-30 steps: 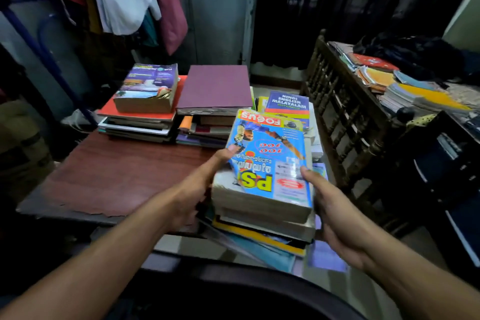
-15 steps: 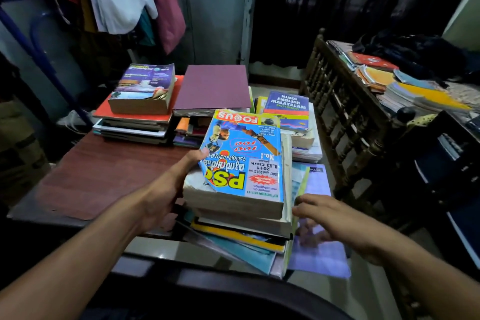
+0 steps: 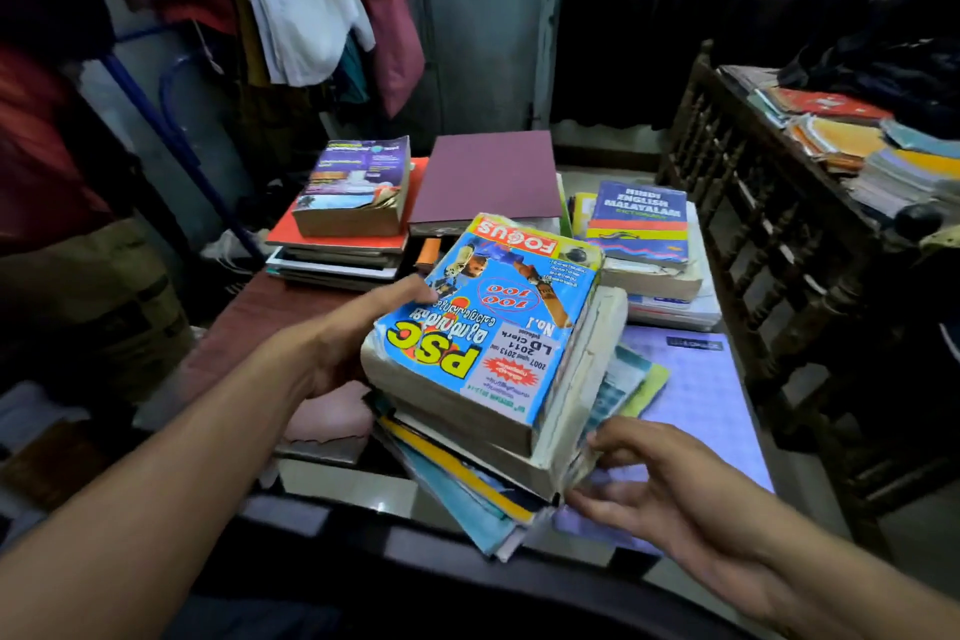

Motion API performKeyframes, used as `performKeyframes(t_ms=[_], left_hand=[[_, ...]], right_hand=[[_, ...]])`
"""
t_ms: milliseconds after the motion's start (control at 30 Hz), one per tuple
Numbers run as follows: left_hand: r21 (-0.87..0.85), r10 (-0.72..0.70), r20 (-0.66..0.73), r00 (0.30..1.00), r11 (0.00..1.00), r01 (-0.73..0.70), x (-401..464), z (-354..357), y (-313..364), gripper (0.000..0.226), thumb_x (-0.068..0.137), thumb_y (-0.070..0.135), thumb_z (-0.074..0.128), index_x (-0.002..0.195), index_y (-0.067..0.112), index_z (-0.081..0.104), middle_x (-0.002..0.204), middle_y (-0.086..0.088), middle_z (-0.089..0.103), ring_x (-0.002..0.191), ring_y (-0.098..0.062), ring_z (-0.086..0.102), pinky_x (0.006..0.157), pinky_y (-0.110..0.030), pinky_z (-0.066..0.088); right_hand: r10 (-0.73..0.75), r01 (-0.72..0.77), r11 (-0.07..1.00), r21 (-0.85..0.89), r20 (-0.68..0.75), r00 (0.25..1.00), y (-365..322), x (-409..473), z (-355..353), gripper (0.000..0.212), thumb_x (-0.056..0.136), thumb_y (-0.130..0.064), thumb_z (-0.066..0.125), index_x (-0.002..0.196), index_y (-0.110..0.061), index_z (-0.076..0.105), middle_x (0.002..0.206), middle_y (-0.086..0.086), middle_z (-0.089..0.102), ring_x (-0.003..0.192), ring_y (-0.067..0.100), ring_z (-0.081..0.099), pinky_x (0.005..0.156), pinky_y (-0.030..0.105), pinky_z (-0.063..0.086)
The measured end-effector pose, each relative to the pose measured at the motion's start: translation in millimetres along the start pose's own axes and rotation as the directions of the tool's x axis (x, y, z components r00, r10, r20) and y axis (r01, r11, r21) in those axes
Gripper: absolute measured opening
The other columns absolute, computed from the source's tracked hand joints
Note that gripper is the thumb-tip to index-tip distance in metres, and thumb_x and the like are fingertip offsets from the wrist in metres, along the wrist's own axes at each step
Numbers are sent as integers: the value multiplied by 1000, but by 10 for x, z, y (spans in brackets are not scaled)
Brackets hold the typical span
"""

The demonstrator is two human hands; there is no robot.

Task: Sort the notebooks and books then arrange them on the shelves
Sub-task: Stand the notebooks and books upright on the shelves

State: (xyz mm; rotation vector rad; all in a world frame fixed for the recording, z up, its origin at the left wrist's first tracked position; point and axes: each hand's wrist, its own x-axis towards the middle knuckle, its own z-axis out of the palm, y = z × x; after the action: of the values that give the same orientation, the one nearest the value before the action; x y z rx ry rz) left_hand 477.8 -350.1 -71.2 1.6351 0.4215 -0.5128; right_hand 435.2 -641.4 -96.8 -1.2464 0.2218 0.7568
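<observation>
Two hands on one stack, head view only. Left hand point(image 3: 340, 348) grips the left side of the near stack point(image 3: 483, 437), thumb lying on the blue PSC book point(image 3: 488, 322) on top, fingers hidden behind the stack's side. Right hand point(image 3: 670, 489) is at the stack's near-right corner, fingers loosely spread and touching the worn edge of the thick book under the PSC one; thumb on top edge, not a firm curl round it. Stack is tilted, sitting at the near edge of the tabletop point(image 3: 270, 322), thin notebooks fanned out beneath. A lilac notebook point(image 3: 696, 411) lies flat just right of the stack. Far left: purple-cover book point(image 3: 358, 187) on top of a pile with an orange cover. Far centre: maroon hardcover point(image 3: 491, 177) on another pile. Far right: dictionary point(image 3: 641, 218) on a pile of pale books. Wooden rail point(image 3: 748, 203) to the right, with more books point(image 3: 852, 135) heaped past it. Clothes point(image 3: 296, 0) hang at far left.
</observation>
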Motion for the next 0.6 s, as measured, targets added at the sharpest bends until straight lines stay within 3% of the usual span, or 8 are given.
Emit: performKeyframes(t_ms=[133, 233, 267, 300, 367, 433, 500, 600], left_hand=[[30, -16, 40, 999, 999, 14, 94, -284, 58, 51, 51, 51, 75, 86, 14, 81, 109, -15, 75, 76, -23, 73, 81, -33, 54], [49, -46, 81, 996, 998, 42, 146, -476, 94, 49, 50, 48, 76, 84, 14, 82, 105, -14, 76, 75, -22, 74, 73, -31, 60], [62, -57, 85, 995, 997, 52, 166, -531, 111, 50, 49, 47, 77, 85, 13, 82, 103, -14, 76, 74, -22, 75, 70, -30, 61], [82, -69, 89, 994, 995, 62, 190, -586, 129, 54, 48, 47, 78, 89, 13, 80, 102, -14, 77, 74, -22, 75, 70, -30, 61], [136, -94, 99, 991, 987, 80, 217, -704, 156, 64, 43, 48, 82, 96, 12, 77, 103, -13, 77, 75, -23, 75, 73, -31, 61], [161, -115, 104, 988, 982, 98, 231, -818, 175, 69, 31, 47, 92, 90, 12, 81, 104, -14, 76, 76, -24, 75, 73, -31, 62], [153, -137, 96, 986, 981, 121, 245, -947, 195, 66, 29, 43, 94, 86, 12, 82, 105, -15, 76, 76, -25, 75, 73, -33, 63], [108, -155, 47, 987, 983, 149, 255, -1147, 183, 67, 26, 38, 96, 85, 9, 82, 104, -16, 76, 75, -25, 75, 74, -35, 62]], right_hand=[[76, -91, 992, 86, 164, 984, 75, 28, 173, 25, 55, -13, 80, 80, -12, 75, 97, 15, 65, 100, 36, 60, 95, 42, 54], [170, -107, 964, -243, 256, 951, -136, 3, 225, 25, 62, -25, 85, 85, -20, 79, 97, 0, 71, 98, 28, 66, 89, 40, 56], [184, -52, 879, -474, 238, 954, -231, 44, 168, 30, 70, -34, 87, 95, -21, 78, 95, -8, 74, 95, 25, 71, 86, 39, 58], [138, 47, 696, -716, 198, 970, -338, 144, 77, 36, 76, -41, 86, 105, -23, 75, 92, -11, 76, 90, 21, 74, 83, 37, 60], [-127, 244, 267, -932, 217, 968, -540, 426, -139, 40, 80, -48, 78, 112, -28, 67, 91, -10, 74, 82, 12, 71, 80, 37, 58], [-280, 305, -12, -952, 296, 913, -649, 689, -313, 50, 73, -52, 81, 112, -36, 54, 112, -16, 63, 94, 3, 60, 86, 29, 51], [-240, 336, -206, -919, 381, 893, -613, 875, -366, 78, 65, -61, 82, 127, -40, 39, 133, -15, 48, 116, 6, 48, 98, 26, 42], [-261, 290, -384, -876, 405, 876, -511, 1026, -344, 118, 54, -79, 74, 150, -34, 23, 144, -12, 38, 130, 16, 38, 107, 33, 34]])
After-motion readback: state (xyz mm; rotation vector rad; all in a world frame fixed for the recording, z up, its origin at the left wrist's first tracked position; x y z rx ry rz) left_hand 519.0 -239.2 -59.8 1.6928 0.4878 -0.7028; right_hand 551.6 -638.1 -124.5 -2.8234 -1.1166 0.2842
